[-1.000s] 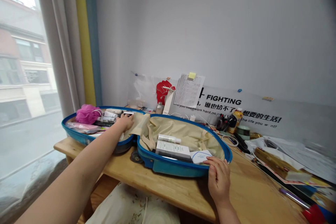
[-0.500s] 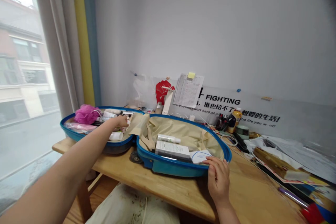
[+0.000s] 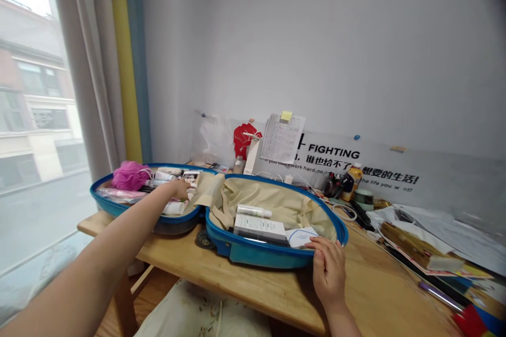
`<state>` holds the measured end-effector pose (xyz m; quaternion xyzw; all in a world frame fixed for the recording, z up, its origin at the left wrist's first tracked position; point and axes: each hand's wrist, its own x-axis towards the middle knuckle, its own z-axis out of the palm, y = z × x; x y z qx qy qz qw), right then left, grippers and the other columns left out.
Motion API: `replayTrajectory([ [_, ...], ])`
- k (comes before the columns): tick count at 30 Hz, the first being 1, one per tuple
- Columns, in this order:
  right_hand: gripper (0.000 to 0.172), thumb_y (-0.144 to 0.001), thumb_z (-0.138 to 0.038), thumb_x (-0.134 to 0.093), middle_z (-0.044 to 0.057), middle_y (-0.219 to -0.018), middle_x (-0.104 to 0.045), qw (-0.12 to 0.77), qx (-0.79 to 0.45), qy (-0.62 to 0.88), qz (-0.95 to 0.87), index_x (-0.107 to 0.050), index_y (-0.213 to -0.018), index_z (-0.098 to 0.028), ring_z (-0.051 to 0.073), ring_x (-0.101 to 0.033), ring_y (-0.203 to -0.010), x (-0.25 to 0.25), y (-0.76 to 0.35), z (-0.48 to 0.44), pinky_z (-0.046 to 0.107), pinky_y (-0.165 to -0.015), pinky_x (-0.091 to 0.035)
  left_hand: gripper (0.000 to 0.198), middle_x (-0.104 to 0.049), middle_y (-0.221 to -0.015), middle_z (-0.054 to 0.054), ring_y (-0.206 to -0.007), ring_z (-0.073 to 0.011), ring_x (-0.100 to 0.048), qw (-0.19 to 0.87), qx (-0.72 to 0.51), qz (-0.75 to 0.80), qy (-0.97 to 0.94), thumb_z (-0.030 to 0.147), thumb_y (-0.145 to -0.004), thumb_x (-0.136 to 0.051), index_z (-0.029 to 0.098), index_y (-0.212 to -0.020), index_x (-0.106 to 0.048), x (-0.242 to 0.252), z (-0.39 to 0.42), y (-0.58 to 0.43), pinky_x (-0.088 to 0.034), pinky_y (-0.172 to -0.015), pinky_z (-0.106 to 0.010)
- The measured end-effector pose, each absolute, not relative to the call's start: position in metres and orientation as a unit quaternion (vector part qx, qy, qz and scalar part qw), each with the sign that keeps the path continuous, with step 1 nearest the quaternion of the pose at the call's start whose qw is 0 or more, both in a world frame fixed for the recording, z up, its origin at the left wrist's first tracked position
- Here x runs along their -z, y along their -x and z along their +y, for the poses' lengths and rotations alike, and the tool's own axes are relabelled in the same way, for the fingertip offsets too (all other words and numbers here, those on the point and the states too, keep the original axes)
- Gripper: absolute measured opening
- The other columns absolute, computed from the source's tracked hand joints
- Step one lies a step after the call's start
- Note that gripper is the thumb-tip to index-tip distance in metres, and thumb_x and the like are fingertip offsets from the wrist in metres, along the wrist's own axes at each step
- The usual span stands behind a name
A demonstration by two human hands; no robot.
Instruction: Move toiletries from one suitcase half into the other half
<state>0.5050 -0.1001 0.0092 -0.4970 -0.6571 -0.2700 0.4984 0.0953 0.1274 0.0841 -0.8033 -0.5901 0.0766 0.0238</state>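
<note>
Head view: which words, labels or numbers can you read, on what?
"FIGHTING": wall sheet.
"谁也给不了": same sheet.
"想要的生活!": same sheet.
"you don't work hard": same sheet.
"the life you": same sheet; following word incomplete.
Too small, blurred or covered: the sheet's remaining characters, print on the white tube, long white box, small white box, pinned paper and bottle.

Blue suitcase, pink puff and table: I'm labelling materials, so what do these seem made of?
Suitcase: probably hard plastic, slightly shiny; it looks smooth and rigid.
Puff: likely synthetic mesh, matte, judging by its ruffled folds.
Table: apparently wood, lightly glossy, from its tan colour; solid or veneer, unclear.
</note>
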Motion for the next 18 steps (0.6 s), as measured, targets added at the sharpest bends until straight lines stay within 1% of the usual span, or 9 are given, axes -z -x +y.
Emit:
replayTrajectory([
  [3,0.027,-0.088,-0.025,-0.032,0.004,-0.087,-0.060,0.498,0.274,0.496,-0.657,-0.058,-0.082,-0.020,0.018,-0.054,-0.088,-0.010,-0.504,-0.101,0.041,-0.095,-0.028,0.063,-0.053,-0.124,-0.015,-0.108,-0.0320,-0.051,0.049,-0.119,-0.587,0.799,0.026,-0.059,-0.064,0.020,-0.120,-0.054,-0.081,0.128,-0.099,-0.040,-0.088,-0.039],
  [7,0.028,-0.088,-0.026,-0.031,0.005,-0.087,-0.060,0.494,0.261,0.506,-0.657,-0.058,-0.082,-0.020,0.019,-0.054,-0.088,-0.010,-0.504,-0.102,0.042,-0.095,-0.028,0.049,-0.059,-0.117,-0.012,-0.107,-0.0272,-0.053,0.058,-0.102,-0.578,0.808,0.016,-0.065,-0.059,0.020,-0.114,-0.057,-0.081,0.125,-0.099,-0.041,-0.088,-0.035],
  [9,0.027,-0.088,-0.025,-0.032,0.005,-0.087,-0.060,0.497,0.261,0.504,-0.656,-0.058,-0.081,-0.020,0.018,-0.054,-0.087,-0.010,-0.504,-0.102,0.042,-0.095,-0.028,0.043,-0.060,-0.115,-0.013,-0.108,-0.0271,-0.052,0.065,-0.090,-0.585,0.804,0.014,-0.066,-0.057,0.020,-0.109,-0.058,-0.081,0.122,-0.097,-0.040,-0.088,-0.035],
  [11,0.026,-0.088,-0.024,-0.033,0.004,-0.086,-0.060,0.501,0.265,0.498,-0.657,-0.058,-0.081,-0.021,0.018,-0.054,-0.087,-0.010,-0.504,-0.102,0.041,-0.095,-0.028,0.041,-0.058,-0.116,-0.015,-0.109,-0.0284,-0.052,0.073,-0.075,-0.595,0.797,0.013,-0.069,-0.055,0.017,-0.109,-0.057,-0.082,0.120,-0.093,-0.041,-0.087,-0.036],
  [16,0.025,-0.087,-0.022,-0.034,0.003,-0.087,-0.061,0.501,0.265,0.497,-0.657,-0.058,-0.080,-0.021,0.018,-0.054,-0.088,-0.012,-0.502,-0.101,0.039,-0.094,-0.028,0.034,-0.057,-0.114,-0.019,-0.104,-0.0274,-0.056,0.090,-0.023,-0.617,0.781,0.017,-0.083,-0.040,0.012,-0.116,-0.048,-0.091,0.115,-0.087,-0.043,-0.082,-0.036],
  [18,0.025,-0.087,-0.022,-0.034,0.003,-0.086,-0.061,0.503,0.266,0.496,-0.656,-0.058,-0.080,-0.021,0.017,-0.054,-0.087,-0.013,-0.502,-0.101,0.039,-0.093,-0.028,0.033,-0.057,-0.114,-0.018,-0.104,-0.0270,-0.056,0.097,0.029,-0.638,0.763,0.022,-0.087,-0.036,0.012,-0.117,-0.045,-0.102,0.114,-0.095,-0.043,-0.082,-0.035],
])
